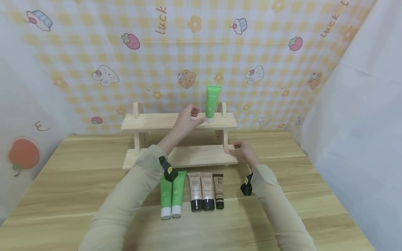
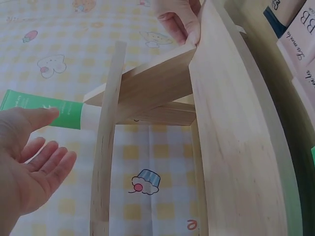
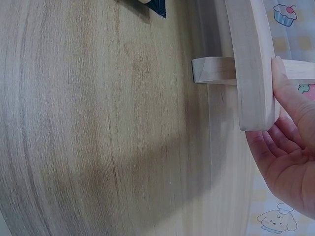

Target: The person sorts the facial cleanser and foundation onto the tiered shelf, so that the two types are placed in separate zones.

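A two-tier wooden shelf [image 1: 201, 156] stands on the table. Upright on the right part of its upper board is a green tube [image 1: 213, 101] with its white cap down. My left hand [image 1: 188, 118] is beside the tube's lower end; in the left wrist view its thumb [image 2: 44, 117] overlaps the green tube [image 2: 69, 114], the other fingers loosely bent and apart from it. My right hand [image 1: 242, 152] grips the right end of the lower board, the thumb [image 3: 279, 73] on one face and the fingers around the underside.
On the table before the shelf lie two green tubes [image 1: 177, 191], partly behind the left sleeve, two pink BB cream tubes [image 1: 201, 188] and a slimmer beige tube [image 1: 218, 190] with a black cap. A checked cloth [image 1: 176, 52] hangs close behind the shelf.
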{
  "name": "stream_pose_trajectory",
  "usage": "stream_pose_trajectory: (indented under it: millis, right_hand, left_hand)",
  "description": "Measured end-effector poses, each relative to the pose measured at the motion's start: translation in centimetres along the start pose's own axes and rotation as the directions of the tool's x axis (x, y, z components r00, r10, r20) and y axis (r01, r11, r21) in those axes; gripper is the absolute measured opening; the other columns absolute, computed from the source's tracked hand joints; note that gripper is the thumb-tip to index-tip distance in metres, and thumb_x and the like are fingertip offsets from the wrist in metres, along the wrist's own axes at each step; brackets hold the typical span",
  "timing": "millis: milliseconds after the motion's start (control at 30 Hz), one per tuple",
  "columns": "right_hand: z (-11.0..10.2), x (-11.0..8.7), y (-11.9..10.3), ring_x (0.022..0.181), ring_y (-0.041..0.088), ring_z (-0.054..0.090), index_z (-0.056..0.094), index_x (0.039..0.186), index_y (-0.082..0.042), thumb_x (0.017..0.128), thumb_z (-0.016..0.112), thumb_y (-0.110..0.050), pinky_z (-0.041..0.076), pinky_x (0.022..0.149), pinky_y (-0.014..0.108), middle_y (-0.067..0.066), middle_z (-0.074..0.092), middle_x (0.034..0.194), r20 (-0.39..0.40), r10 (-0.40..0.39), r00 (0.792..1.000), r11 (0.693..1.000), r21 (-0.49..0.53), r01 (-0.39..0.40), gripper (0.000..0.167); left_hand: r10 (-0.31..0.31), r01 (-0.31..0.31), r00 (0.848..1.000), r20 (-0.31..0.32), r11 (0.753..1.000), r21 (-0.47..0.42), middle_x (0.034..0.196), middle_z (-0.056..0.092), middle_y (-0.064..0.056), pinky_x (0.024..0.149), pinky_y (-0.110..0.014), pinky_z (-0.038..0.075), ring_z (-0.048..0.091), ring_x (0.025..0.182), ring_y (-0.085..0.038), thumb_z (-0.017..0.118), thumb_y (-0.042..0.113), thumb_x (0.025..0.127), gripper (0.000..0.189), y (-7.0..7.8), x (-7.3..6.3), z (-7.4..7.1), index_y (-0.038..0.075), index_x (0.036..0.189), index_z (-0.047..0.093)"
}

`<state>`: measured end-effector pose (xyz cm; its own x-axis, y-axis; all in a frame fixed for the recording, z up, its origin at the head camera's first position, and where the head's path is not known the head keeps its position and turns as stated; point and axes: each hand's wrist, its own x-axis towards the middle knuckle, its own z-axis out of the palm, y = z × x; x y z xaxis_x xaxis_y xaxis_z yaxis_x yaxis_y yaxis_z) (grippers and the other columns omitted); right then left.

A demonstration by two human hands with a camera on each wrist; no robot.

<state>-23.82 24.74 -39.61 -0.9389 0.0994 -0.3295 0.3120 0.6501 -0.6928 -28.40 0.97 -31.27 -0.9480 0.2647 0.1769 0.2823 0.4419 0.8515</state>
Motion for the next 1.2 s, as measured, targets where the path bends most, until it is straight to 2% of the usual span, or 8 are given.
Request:
stream_pose_trajectory:
  millis: [167, 367, 600, 800, 1000, 1200]
  right_hand:
    - [0.1, 0.1, -0.1, 0.113, 0.031, 0.053, 0.052, 0.126, -0.004, 0.078, 0.071, -0.033, 0.045, 0.098, 0.038, 0.019, 0.054, 0.127, -0.014, -0.007, 1.0, 1.0, 0.028, 0.007, 0.059]
    - [0.1, 0.3, -0.1, 0.109, 0.029, 0.056, 0.055, 0.123, -0.004, 0.07, 0.075, -0.043, 0.048, 0.094, 0.036, 0.019, 0.056, 0.123, -0.012, -0.013, 1.0, 1.0, 0.018, 0.013, 0.069]
    - [0.3, 0.5, -0.1, 0.111, 0.03, 0.055, 0.054, 0.124, -0.003, 0.079, 0.071, -0.03, 0.047, 0.096, 0.037, 0.02, 0.056, 0.124, -0.025, -0.021, 0.999, 0.999, 0.024, 0.022, 0.055]
    - [0.1, 0.3, -0.1, 0.114, 0.032, 0.053, 0.053, 0.125, -0.003, 0.08, 0.07, -0.032, 0.043, 0.1, 0.04, 0.021, 0.055, 0.125, -0.03, -0.024, 0.999, 0.999, -0.024, 0.023, 0.057]
    - [0.1, 0.5, 0.0, 0.115, 0.032, 0.053, 0.053, 0.125, -0.003, 0.078, 0.071, -0.033, 0.043, 0.1, 0.04, 0.02, 0.054, 0.126, -0.026, -0.005, 1.0, 1.0, -0.01, 0.005, 0.058]
    - [0.0, 0.5, -0.2, 0.113, 0.033, 0.054, 0.053, 0.124, -0.001, 0.079, 0.071, -0.029, 0.045, 0.098, 0.04, 0.022, 0.055, 0.125, -0.033, -0.029, 0.999, 1.0, -0.005, 0.028, 0.056]
  left_hand:
    - [-0.03, 0.029, 0.999, 0.039, 0.999, 0.028, 0.121, 0.053, -0.014, 0.095, -0.035, 0.047, 0.051, 0.114, -0.027, 0.066, 0.018, 0.083, 0.044, -0.4, -0.9, -0.6, 0.0, 0.119, 0.048]
    - [-0.033, 0.032, 0.998, 0.045, 0.999, 0.015, 0.12, 0.053, -0.014, 0.094, -0.035, 0.048, 0.052, 0.113, -0.027, 0.064, 0.015, 0.084, 0.04, -1.9, -2.3, -1.1, 0.0, 0.118, 0.048]
    - [-0.007, 0.007, 1.0, 0.026, 1.0, 0.028, 0.119, 0.054, -0.015, 0.098, -0.038, 0.046, 0.052, 0.113, -0.028, 0.062, 0.015, 0.085, 0.038, -3.5, -4.0, -2.1, 0.0, 0.117, 0.049]
    - [-0.033, 0.032, 0.998, 0.048, 0.999, 0.024, 0.122, 0.052, -0.016, 0.1, -0.039, 0.044, 0.05, 0.116, -0.03, 0.061, 0.017, 0.086, 0.041, -4.2, -5.0, -3.0, -0.001, 0.12, 0.047]
    - [-0.037, 0.034, 0.998, 0.05, 0.998, 0.051, 0.123, 0.052, -0.018, 0.099, -0.04, 0.046, 0.05, 0.116, -0.031, 0.061, 0.016, 0.087, 0.041, -5.2, -6.1, -3.8, -0.002, 0.121, 0.046]
    - [-0.055, 0.051, 0.997, 0.059, 0.997, 0.064, 0.125, 0.052, -0.017, 0.097, -0.04, 0.046, 0.051, 0.115, -0.031, 0.06, 0.017, 0.087, 0.045, -6.0, -7.0, -4.2, -0.002, 0.124, 0.043]
